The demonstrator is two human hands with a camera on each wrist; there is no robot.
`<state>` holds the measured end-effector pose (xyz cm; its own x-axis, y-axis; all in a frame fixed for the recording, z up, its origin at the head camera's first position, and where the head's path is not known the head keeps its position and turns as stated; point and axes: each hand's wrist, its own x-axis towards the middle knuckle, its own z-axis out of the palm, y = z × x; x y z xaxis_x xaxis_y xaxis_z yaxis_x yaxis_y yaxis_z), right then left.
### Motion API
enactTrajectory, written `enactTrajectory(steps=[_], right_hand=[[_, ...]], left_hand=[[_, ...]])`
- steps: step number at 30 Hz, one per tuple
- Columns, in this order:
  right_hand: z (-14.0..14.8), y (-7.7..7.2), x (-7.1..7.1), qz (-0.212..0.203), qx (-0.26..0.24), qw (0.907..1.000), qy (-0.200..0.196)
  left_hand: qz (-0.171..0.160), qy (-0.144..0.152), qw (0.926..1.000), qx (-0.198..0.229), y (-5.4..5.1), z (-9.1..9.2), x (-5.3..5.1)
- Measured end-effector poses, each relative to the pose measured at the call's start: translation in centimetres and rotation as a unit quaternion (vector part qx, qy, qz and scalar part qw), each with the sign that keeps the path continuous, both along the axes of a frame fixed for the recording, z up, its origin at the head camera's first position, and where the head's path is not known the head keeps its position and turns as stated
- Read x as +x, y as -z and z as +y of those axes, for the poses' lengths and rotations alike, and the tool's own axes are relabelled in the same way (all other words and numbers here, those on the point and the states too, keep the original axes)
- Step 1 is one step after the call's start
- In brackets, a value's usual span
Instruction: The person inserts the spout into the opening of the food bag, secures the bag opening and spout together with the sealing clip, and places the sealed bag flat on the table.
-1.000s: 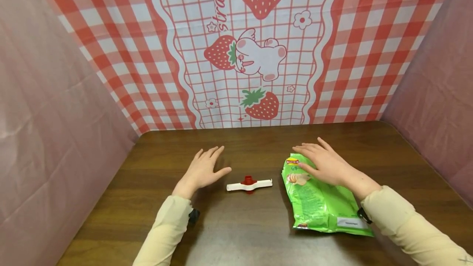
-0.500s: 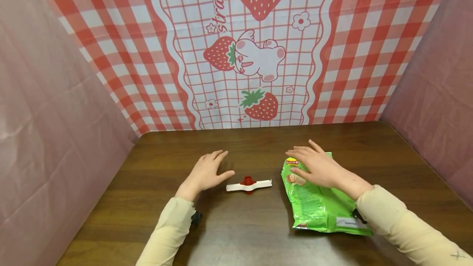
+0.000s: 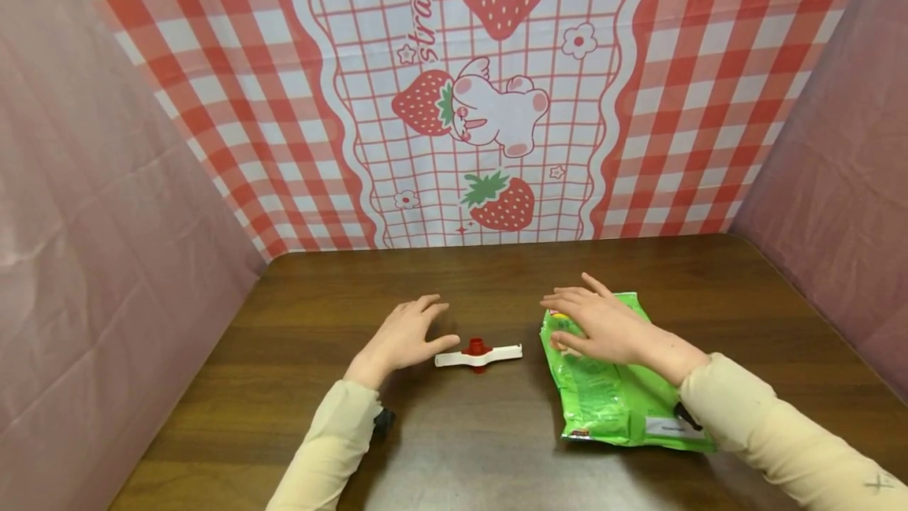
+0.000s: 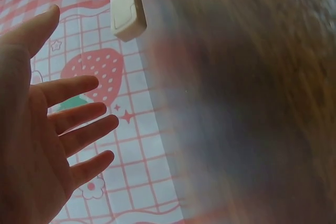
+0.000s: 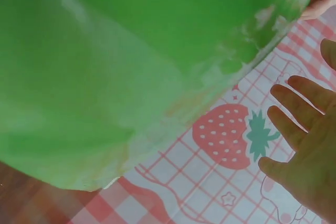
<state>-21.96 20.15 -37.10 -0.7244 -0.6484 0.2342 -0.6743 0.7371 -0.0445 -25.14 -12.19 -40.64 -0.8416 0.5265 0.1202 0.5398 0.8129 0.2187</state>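
Note:
A white bag clip with a red spout (image 3: 496, 353) lies on the table between the two hands; its white end (image 4: 127, 17) also shows in the left wrist view. Just left of it hovers my left hand (image 3: 406, 335), fingers apart and nothing in them. My right hand (image 3: 606, 327), spread and holding nothing, hangs over the upper part of a green snack bag (image 3: 603, 404) that lies flat. The bag (image 5: 121, 61) fills much of the right wrist view, beside my spread fingers. Hand and forearm hide part of the bag.
The brown wooden table (image 3: 454, 448) reaches back to a strawberry-print checked cloth (image 3: 496, 101). Pink cloths hang on the left (image 3: 128, 219) and right (image 3: 823, 180) sides.
My left hand has moved right, its thumb nearer the clip. My right hand has shifted left over the bag. The clip and the bag have stayed in place.

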Motion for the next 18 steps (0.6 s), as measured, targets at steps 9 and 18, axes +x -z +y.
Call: enactTrajectory(steps=[9, 18], right_hand=[[-1.0, -0.8, 0.0, -0.037, -0.004, 0.9992, -0.013], [-2.8, -1.1, -0.2, -0.028, -0.037, 0.9988, -0.014]], left_hand=[[-0.004, 0.022, 0.9997, -0.011, 0.0, 0.9, 0.3], [0.021, 0.044, 0.9987, -0.014, 0.1, 1.8, 0.5]])
